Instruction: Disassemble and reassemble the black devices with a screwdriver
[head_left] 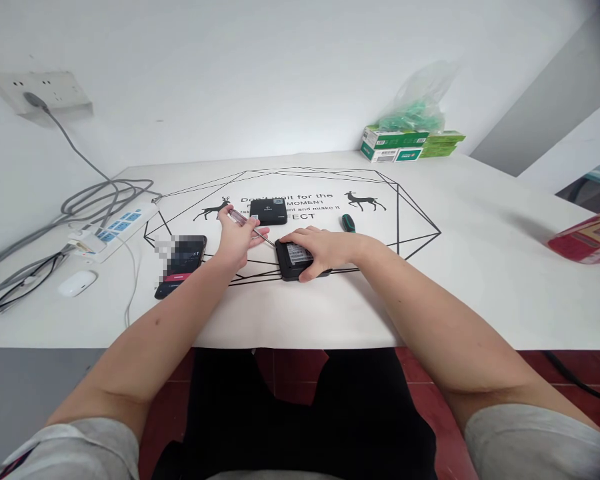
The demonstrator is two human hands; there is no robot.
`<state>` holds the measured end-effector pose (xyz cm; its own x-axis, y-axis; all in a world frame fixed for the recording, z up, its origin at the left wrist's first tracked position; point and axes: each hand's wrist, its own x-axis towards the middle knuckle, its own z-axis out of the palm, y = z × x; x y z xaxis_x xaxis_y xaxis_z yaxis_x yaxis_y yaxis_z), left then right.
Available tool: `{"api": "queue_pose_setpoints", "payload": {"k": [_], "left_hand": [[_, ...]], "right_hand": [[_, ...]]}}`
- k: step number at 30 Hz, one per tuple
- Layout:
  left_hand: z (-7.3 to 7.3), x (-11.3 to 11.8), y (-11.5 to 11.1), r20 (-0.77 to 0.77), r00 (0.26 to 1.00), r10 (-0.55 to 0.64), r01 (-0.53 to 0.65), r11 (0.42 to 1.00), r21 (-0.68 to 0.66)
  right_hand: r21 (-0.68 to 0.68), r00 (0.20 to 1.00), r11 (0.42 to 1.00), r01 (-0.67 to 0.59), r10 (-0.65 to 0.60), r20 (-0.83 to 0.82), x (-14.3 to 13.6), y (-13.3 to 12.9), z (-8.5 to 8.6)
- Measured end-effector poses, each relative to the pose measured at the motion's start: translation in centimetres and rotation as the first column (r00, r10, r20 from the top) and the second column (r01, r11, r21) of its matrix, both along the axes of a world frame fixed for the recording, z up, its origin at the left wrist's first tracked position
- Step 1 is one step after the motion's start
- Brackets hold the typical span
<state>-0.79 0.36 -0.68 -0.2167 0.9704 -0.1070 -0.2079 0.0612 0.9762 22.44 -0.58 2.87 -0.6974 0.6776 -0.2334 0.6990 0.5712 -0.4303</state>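
Note:
My left hand [240, 239] is closed around a screwdriver [237, 217] with a clear reddish handle. Its thin metal shaft slants down to the right, and the tip meets the left edge of a black box-shaped device [291, 270]. Over that device lies my right hand [317, 247], gripping it against the table with fingers on the far side and thumb on the near side. A label or panel with small print shows on its top, partly covered by the fingers. Just behind sits a flat black case [270, 211]. A green and black screwdriver handle [349, 223] lies behind my right wrist.
Left of my arm are a phone [183, 263], a white earbud case [78, 283], glasses [25, 287] and a power strip [125, 230] with coiled grey cable. Green and white boxes [395, 143] bearing a plastic bag stand at the back right. A red package [587, 237] is at the right.

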Motion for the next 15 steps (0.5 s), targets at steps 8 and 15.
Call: {"api": "queue_pose_setpoints", "payload": {"k": [8, 15], "left_hand": [[-0.20, -0.02, 0.15, 0.006, 1.000, 0.003, -0.003, 1.000, 0.010], [-0.32, -0.14, 0.24, -0.026, 1.000, 0.017, -0.017, 1.000, 0.017]], "right_hand": [[0.000, 1.000, 1.000, 0.008, -0.008, -0.022, 0.02, 0.03, -0.18], [0.001, 0.999, 1.000, 0.003, -0.003, -0.040, 0.11, 0.20, -0.39]]}}
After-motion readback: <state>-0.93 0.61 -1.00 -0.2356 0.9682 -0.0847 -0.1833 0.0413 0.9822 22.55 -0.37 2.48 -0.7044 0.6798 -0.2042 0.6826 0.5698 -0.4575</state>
